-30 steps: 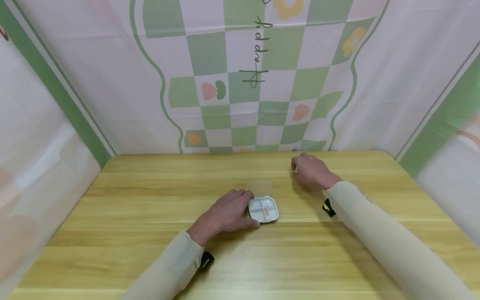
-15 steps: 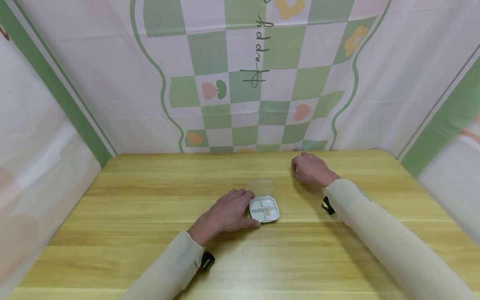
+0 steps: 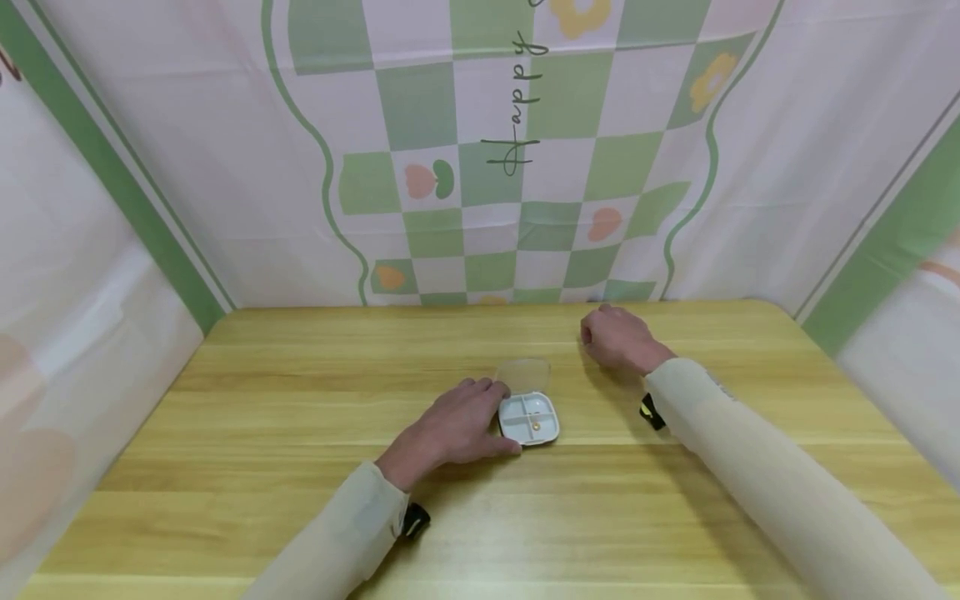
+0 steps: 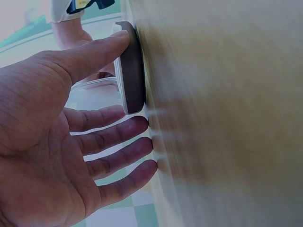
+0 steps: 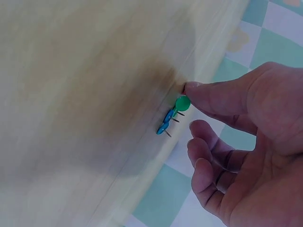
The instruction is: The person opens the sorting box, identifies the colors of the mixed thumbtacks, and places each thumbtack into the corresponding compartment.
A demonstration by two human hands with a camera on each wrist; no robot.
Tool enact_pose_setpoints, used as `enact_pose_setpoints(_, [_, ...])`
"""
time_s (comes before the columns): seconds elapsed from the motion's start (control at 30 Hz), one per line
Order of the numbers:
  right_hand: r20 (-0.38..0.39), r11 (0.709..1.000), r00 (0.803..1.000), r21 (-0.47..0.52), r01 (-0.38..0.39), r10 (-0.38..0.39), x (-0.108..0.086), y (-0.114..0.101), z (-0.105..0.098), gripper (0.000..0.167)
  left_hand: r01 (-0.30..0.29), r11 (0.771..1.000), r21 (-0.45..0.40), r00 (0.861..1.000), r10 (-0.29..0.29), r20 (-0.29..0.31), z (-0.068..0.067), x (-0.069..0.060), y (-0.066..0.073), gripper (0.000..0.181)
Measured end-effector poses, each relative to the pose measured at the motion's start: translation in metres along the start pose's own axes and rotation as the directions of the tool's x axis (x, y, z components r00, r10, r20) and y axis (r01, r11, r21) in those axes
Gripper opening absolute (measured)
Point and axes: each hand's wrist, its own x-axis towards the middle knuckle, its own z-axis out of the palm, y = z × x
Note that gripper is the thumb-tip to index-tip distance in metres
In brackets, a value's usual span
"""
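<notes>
Left sleeve [image 3: 337, 529] nearest, with a black strap [image 3: 416, 521] at its cuff. Left hand [image 3: 459, 423]: thumb on the near edge of a white pill box [image 3: 514, 428], index finger at its far left corner, pinching it between them; remaining fingers spread, tips at the tabletop [image 3: 300, 492]. Box sits just right of this grip, upright, dark underside down, right edge unobstructed by the fingers. Four compartments; the near right one holds a small gold-coloured piece [image 3: 536, 426], too small to name. Clear lid [image 3: 523, 375] folded back off the far edge, just beyond the index finger.

Wood spans the gap from box to right hand [image 3: 617, 339], which is farther off and to the right; more wood lies left of the left hand. Right thumb and index tips close together, other fingers curled. Green pin [image 5: 182, 103] right beside the thumb tip; cannot tell whether it is pinched. Two blue pins [image 5: 163, 128] in line past it, needles showing. Far table edge just beyond this hand, checked curtain [image 3: 487, 229] behind.
</notes>
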Motion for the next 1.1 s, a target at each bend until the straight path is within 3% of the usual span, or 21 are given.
enact_pose_setpoints(0.47, [-0.039, 1.000, 0.999, 0.016, 0.001, 0.000, -0.004, -0.001, 0.004, 0.021, -0.001, 1.000, 0.011, 1.000, 0.001, -0.004, 0.002, 0.000, 0.000, 0.074])
enact_pose_setpoints(0.83, [-0.106, 0.997, 0.992, 0.039, 0.066, -0.062, -0.019, -0.008, 0.001, 0.011, -0.002, 1.000, 0.021, 1.000, 0.002, -0.008, 0.001, 0.000, 0.001, 0.073])
enact_pose_setpoints(1.1, [-0.149, 0.994, 0.985, 0.054, 0.091, -0.082, -0.027, -0.012, 0.001, 0.012, 0.000, 1.000, 0.020, 1.000, 0.000, -0.001, 0.001, 0.000, 0.000, 0.074])
